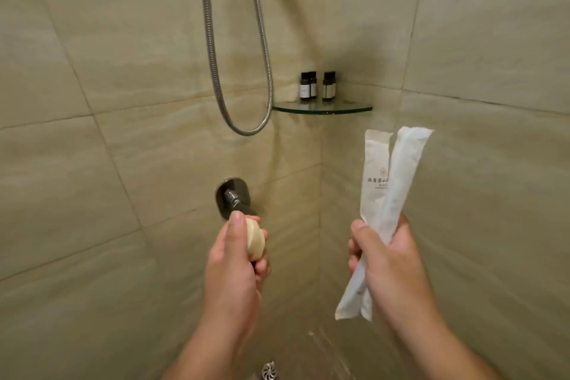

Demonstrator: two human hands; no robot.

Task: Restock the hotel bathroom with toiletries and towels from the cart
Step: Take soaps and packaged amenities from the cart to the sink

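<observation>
Soap: a round beige soap bar (256,241), pinched in the left hand (237,259) with thumb on top, held just in front of the wall valve (234,196).
Packets: two long white sachets (382,203), gripped together at their lower part by the right hand (388,259), standing upright.
Reason, I judge: both hands carry stock toward the glass corner shelf (354,108).
Shelf: small dark bottles (317,86) stand at the back; the front is free.
Around: shower hose (265,71), floor drain (269,371).

Dim warm light, soft focus, edges bowed by wide-angle.
</observation>
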